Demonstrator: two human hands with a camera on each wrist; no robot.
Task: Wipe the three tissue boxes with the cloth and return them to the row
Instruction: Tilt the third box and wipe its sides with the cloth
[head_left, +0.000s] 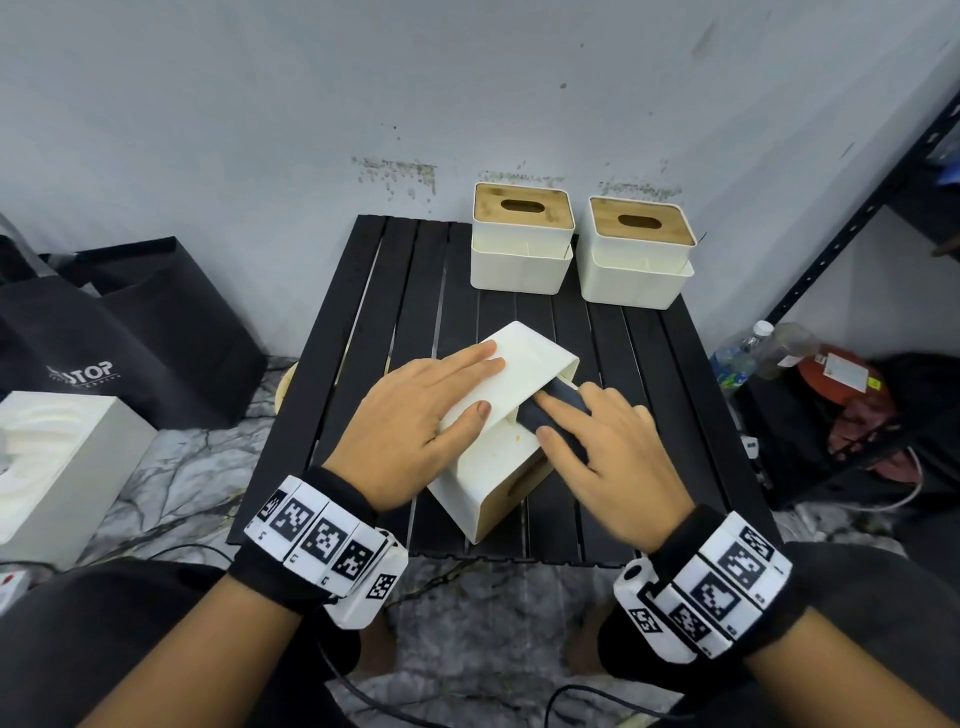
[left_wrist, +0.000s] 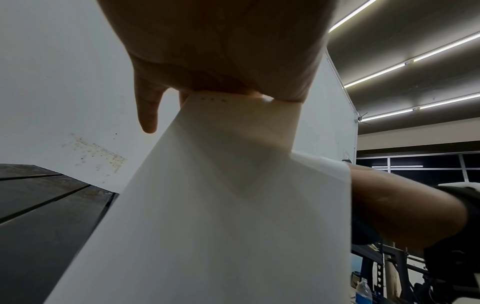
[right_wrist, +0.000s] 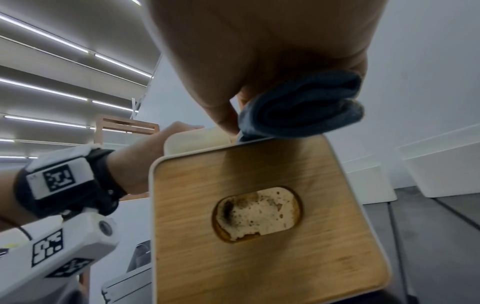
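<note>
On the black slatted table (head_left: 374, 322), one white tissue box (head_left: 498, 467) lies on its side, its wooden lid (right_wrist: 259, 246) towards me. My left hand (head_left: 441, 400) lies on the box's upper left face with straight fingers, the thumb across the ridge. The left wrist view shows the palm (left_wrist: 221, 51) against the white wall of the box (left_wrist: 233, 205). My right hand (head_left: 597, 441) pinches a folded dark blue cloth (head_left: 535, 415) between thumb and fingers and presses it on the box's right face; the cloth (right_wrist: 298, 109) bunches under the fingers. Two other tissue boxes (head_left: 522, 239) (head_left: 639, 254) stand upright side by side at the table's back right.
A black bag (head_left: 130, 332) and a white carton (head_left: 62, 467) sit on the floor to the left. Right of the table stand plastic bottles (head_left: 737, 358) and a black metal rack (head_left: 857, 218). Cables run over the marble floor near my feet. The wall is just behind the table.
</note>
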